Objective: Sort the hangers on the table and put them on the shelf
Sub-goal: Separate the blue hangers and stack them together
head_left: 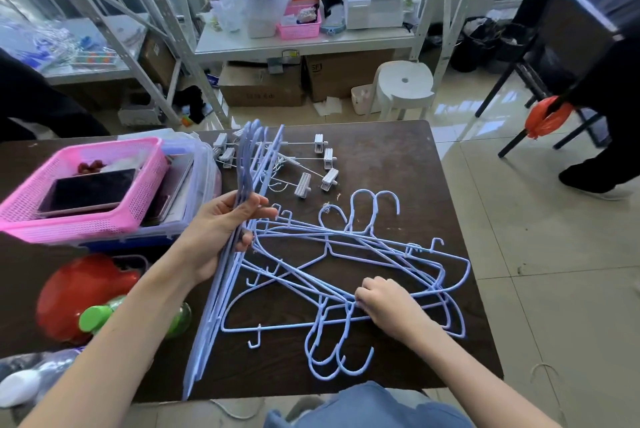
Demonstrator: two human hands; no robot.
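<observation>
Lying under right hand (388, 306): tangled hangers (398, 254)

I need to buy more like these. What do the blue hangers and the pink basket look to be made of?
Blue hangers: probably wire with a pale blue, matte plastic coating, judging by the thin, evenly bent rods and curled hooks. Pink basket: most likely moulded plastic, given its uniform glossy colour and perforated walls.

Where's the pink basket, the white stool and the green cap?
pink basket (147, 181), head view, right wall
white stool (405, 79), head view, seat top
green cap (93, 318), head view, its side
</observation>
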